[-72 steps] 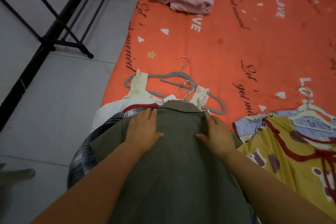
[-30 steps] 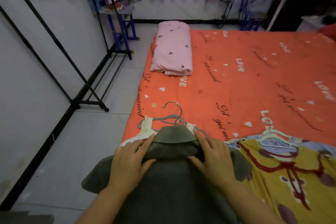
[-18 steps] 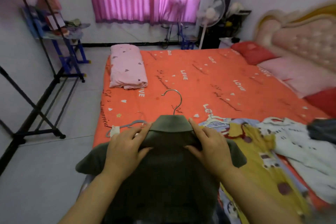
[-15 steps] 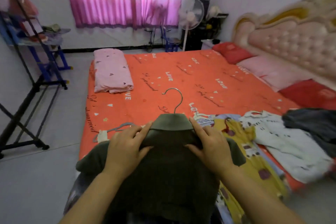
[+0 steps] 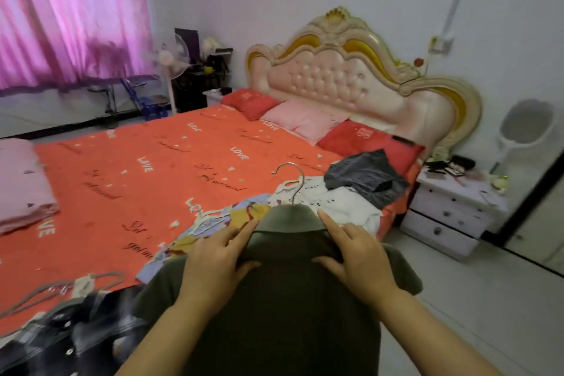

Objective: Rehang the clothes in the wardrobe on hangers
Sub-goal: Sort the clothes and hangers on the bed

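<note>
Shirt: an olive polo shirt (image 5: 280, 299) is held up in front of the person, over the near edge of the bed (image 5: 137, 162), collar upward.
Hanger: the metal hook of a hanger (image 5: 292, 180) stands above the collar; the rest is hidden inside the shirt.
Left hand: the left hand (image 5: 213, 262) grips the shirt's left shoulder, fingers (image 5: 241, 232) laid toward the collar and thumb pressed into the cloth.
Right hand: the right hand (image 5: 357, 256) grips the other shoulder the same way, fingers (image 5: 328, 223) at the collar's edge.
On the bed: a yellow patterned garment (image 5: 213, 223), a white printed T-shirt (image 5: 338, 201) and a dark grey garment (image 5: 363, 175) lie beyond the shirt.
Near left: grey hangers (image 5: 45, 290) beside a dark plaid garment (image 5: 61, 339).
Beside the bed: a white nightstand (image 5: 451, 210).
</note>
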Motion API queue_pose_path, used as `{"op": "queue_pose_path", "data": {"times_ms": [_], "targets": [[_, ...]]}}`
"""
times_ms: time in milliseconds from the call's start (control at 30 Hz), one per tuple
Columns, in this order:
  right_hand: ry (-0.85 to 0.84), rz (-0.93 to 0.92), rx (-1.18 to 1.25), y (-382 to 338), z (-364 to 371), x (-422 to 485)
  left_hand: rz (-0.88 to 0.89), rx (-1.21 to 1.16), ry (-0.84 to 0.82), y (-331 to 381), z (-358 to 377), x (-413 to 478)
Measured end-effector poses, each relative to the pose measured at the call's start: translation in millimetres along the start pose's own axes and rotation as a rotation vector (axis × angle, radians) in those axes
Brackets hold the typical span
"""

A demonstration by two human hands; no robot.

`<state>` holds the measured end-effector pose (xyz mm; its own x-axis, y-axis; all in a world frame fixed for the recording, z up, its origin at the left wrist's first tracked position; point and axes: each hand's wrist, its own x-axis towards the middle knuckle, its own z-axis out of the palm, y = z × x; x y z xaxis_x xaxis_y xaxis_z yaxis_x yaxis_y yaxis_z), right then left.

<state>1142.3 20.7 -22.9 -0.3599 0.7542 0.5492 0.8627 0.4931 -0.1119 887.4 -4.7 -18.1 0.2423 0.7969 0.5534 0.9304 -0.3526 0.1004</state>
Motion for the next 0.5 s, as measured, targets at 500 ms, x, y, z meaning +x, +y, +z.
{"op": "queue_pose_path", "data": {"times_ms": [500], "targets": [[0.013,0.155,-0.212,318,-73,-25,0.151,-0.030,-0.022,228,146,199]]}}
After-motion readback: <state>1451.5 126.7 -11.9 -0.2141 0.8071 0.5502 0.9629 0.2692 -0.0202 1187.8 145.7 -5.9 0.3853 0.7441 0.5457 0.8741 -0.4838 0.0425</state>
